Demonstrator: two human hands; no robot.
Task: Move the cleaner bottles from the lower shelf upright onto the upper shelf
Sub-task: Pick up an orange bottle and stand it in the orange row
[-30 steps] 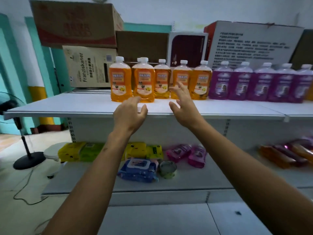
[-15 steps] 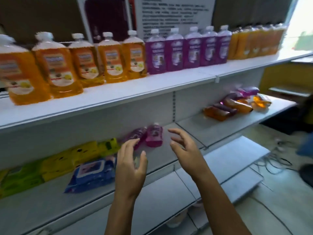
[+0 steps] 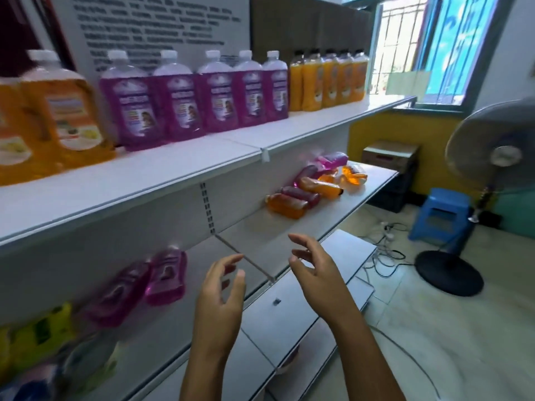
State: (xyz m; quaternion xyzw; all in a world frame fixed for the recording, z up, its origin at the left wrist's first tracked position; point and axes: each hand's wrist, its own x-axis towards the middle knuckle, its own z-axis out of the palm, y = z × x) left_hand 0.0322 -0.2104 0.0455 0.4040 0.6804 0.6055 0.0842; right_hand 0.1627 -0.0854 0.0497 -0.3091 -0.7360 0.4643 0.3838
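Several orange and purple cleaner bottles lie flat in a heap on the lower shelf at the right. Two purple bottles lie on that shelf further left. On the upper shelf stand rows of upright orange bottles, purple bottles and more orange ones. My left hand and my right hand hover in front of the lower shelf, both empty with fingers spread, well short of the heap.
Yellow packs lie at the lower shelf's left end. A standing fan and a blue stool are on the floor to the right, with cables beside them. Cartons stand behind the upper bottles.
The view has swung right along the shelves. Both hands dropped from the upper shelf's edge to the lower shelf level and stayed empty.
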